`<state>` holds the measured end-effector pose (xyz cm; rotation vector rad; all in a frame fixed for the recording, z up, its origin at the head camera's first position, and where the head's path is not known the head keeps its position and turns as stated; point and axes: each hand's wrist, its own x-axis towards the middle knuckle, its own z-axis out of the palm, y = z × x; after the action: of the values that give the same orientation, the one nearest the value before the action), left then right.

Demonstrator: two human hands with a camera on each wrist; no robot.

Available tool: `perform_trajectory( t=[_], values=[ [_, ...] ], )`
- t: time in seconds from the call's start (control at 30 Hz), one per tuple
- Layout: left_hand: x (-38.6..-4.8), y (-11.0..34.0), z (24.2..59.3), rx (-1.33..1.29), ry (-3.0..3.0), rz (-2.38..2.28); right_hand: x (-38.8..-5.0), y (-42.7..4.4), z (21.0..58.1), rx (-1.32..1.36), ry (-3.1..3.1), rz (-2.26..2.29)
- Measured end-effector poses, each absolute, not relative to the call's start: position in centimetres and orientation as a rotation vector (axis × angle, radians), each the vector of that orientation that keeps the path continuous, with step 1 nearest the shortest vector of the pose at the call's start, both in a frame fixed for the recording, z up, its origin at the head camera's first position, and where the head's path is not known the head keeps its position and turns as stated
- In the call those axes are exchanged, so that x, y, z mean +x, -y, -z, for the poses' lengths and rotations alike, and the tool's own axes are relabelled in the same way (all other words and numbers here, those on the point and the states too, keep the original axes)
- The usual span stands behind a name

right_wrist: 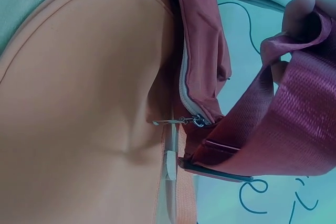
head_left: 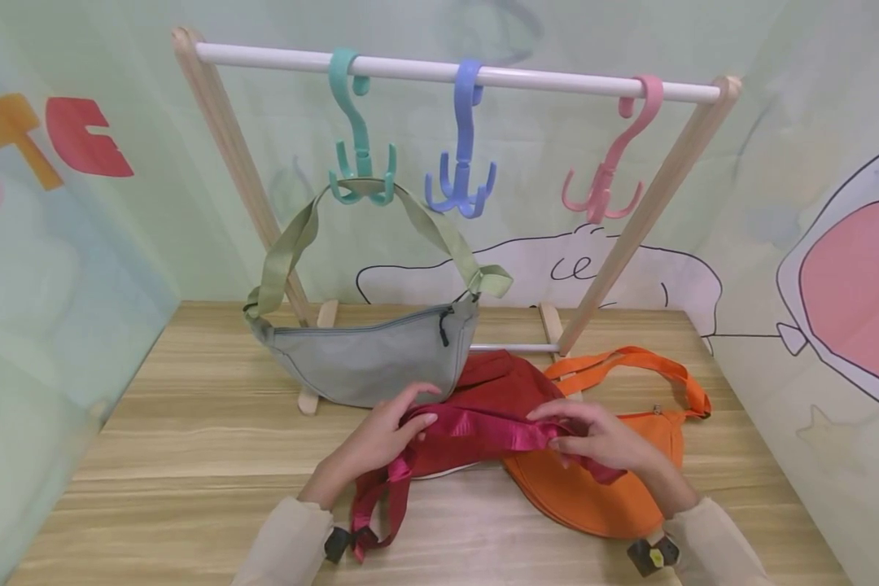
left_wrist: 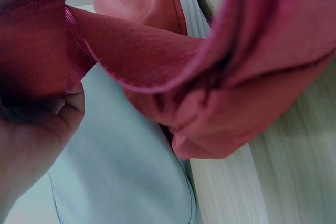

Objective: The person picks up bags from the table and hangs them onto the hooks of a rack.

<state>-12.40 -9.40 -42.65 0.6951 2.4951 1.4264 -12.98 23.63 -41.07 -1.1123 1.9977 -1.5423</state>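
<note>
Strap [head_left: 284,256] of grey bag [head_left: 369,358] loops on green hook [head_left: 363,165], my 11 o'clock. L hand [head_left: 388,431], half curled, has hold of red strap [head_left: 523,434]; red bag [head_left: 509,378] sits mid-table [head_left: 154,456]. R hand [head_left: 604,435] pinches strap farther along, over orange bag [head_left: 593,500] at 4 o'clock. Step looks like gathering red strap; next move prob. calls for an even 2-hand lift. Can't see most L fingers behind strap, nor orange bag's covered part.
</note>
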Motion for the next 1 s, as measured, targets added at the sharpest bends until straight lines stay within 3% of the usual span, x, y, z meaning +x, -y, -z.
perform_trajectory(
  t=[0.53,1.0],
  values=[
    [-12.52,9.19,42.50,0.664,-2.465,-1.410,-12.96,-23.53,41.18,-1.201,-1.915,1.647],
    [-12.53,9.13,42.30,0.684,-2.466,-1.396,-12.95,-23.68,40.99,-1.069,-1.961,1.656]
  ],
)
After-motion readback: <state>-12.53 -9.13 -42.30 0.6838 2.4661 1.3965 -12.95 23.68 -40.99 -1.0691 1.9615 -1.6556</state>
